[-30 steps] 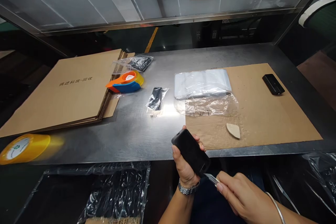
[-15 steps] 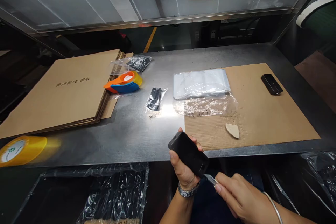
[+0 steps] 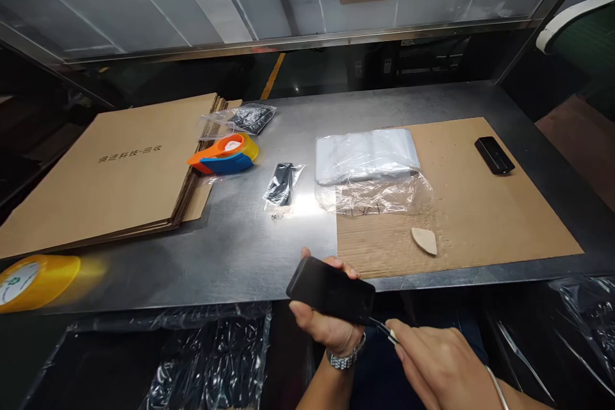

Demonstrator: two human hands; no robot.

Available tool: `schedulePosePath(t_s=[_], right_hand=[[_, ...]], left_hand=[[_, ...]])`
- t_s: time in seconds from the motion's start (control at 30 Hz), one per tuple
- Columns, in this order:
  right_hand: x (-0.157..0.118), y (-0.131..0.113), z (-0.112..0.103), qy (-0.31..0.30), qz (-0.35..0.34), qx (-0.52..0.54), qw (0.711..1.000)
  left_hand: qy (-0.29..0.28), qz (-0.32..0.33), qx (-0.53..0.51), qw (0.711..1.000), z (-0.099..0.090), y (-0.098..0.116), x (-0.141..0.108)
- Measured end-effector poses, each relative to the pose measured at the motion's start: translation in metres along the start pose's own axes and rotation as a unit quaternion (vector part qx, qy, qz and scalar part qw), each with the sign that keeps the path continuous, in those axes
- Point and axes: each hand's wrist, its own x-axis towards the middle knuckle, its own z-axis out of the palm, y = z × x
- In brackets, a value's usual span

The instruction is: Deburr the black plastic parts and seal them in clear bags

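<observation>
My left hand point(image 3: 331, 330), a metal watch on its wrist, is closed around a black rectangular case point(image 3: 331, 289) in front of the bench edge. Thumb and fingers grip the case along its two long sides. My right hand point(image 3: 432, 355) is closed on a slim knife point(image 3: 382, 328) with a thin metal blade. The blade's tip meets the case's lower right corner; exactly where it touches is too small to tell. On the cardboard sheet point(image 3: 509, 218) beyond lie a pale wedge-shaped piece point(image 3: 424, 241) and a second black plastic piece point(image 3: 494, 155).
A stack of clear plastic bags point(image 3: 368, 155) overlaps the cardboard sheet. Left of it lie a bagged black item point(image 3: 282, 184), an orange and blue tape dispenser point(image 3: 225, 155), stacked flat cartons point(image 3: 129, 173) and a yellow tape roll point(image 3: 52, 278). Below the bench edge is a plastic-lined box point(image 3: 211, 359).
The black case has swung to a flatter angle and moved down and left in my left hand. The knife stays at its corner, held by my right hand.
</observation>
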Motion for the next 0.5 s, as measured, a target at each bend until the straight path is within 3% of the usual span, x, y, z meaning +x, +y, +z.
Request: schedulePosePath(t_s=[0.1, 0.23, 0.5], right_hand=[[-0.0023, -0.0018, 0.0050, 0.076, -0.058, -0.123, 0.988], [-0.0014, -0.0041, 0.0055, 0.083, -0.068, -0.194, 0.975], [0.0007, -0.0053, 0.0058, 0.095, -0.083, -0.228, 0.966]], left_hand=[[0.005, 0.028, -0.001, 1.000, 0.0003, -0.0001, -0.0003], [0.011, 0.051, 0.001, 0.999, 0.0020, 0.0013, -0.0020], [0.020, 0.095, 0.011, 0.995, 0.0086, 0.0043, -0.0070]])
